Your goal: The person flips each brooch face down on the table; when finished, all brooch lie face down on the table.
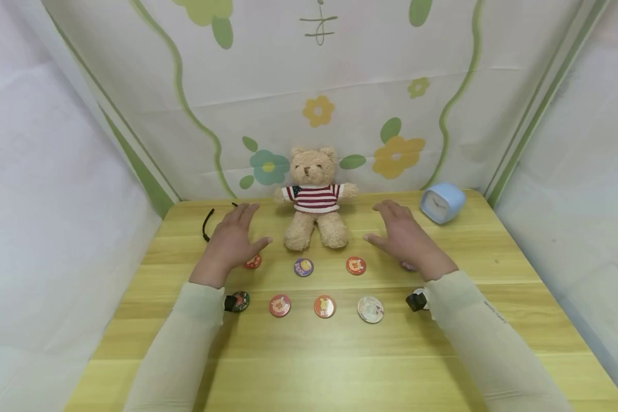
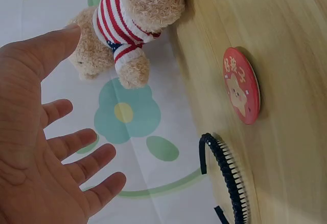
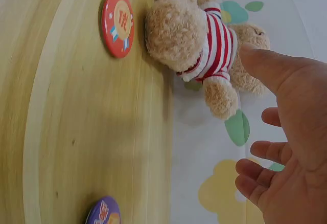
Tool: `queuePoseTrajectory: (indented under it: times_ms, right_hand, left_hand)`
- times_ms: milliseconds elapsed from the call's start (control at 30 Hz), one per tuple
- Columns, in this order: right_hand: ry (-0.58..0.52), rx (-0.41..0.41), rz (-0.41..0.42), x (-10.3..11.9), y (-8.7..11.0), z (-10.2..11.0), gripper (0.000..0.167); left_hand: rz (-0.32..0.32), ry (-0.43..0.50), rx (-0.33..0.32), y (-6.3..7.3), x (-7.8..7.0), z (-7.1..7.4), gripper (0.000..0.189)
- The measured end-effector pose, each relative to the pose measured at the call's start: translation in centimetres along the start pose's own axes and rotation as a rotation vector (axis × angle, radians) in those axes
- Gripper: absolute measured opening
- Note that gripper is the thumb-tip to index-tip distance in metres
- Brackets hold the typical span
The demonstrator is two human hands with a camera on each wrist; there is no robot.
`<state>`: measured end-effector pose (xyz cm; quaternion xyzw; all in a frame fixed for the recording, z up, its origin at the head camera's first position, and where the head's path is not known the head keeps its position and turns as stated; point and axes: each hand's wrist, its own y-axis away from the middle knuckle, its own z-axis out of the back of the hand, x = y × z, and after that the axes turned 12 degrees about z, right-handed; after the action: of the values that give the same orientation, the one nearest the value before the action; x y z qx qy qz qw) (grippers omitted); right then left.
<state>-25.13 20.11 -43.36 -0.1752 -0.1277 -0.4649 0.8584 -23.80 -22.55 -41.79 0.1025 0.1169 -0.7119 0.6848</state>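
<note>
A tan teddy bear [image 1: 315,197] in a red-and-white striped sweater sits against the back cloth, between both hands. My left hand [image 1: 232,243] hovers above the table to the bear's left, fingers extended and thumb apart, holding nothing. Below it lie a red round badge [image 2: 241,86] and a black toothed headband [image 2: 229,178]. On the bear's other side, my right hand [image 1: 407,237] is likewise raised with its fingers spread and palm bare. A red badge [image 3: 117,24] and a purple badge [image 3: 104,213] show beneath it in the right wrist view.
Two rows of round badges cross the wooden table [image 1: 288,366], among them a purple one [image 1: 304,267], an orange one [image 1: 325,306] and a whitish one [image 1: 371,309]. A light blue clock [image 1: 443,203] stands at the back right. Flower-printed cloth [image 1: 268,80] walls the back.
</note>
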Motion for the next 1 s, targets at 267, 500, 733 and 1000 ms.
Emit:
queuePoseTrajectory:
  times_ms: [267,500,733,1000]
  right_hand:
    - [-0.131,0.031,0.012,2.0,-1.4,-1.6,0.087]
    - [-0.214,0.056,0.036,4.6,-2.6,-2.7,0.088]
    - [-0.260,0.027,0.099,5.5,-4.8,-3.6,0.084]
    - [-0.283,0.037,0.142,7.1,-7.1,-4.9,0.082]
  left_hand:
    - [0.027,0.148,0.064,0.3,1.0,-0.5,0.097]
    - [0.044,0.199,0.119,0.8,1.8,-0.7,0.097]
    - [0.024,0.228,0.131,0.5,2.3,-0.9,0.092]
    - [0.076,0.292,0.170,0.1,3.2,-1.4,0.083]
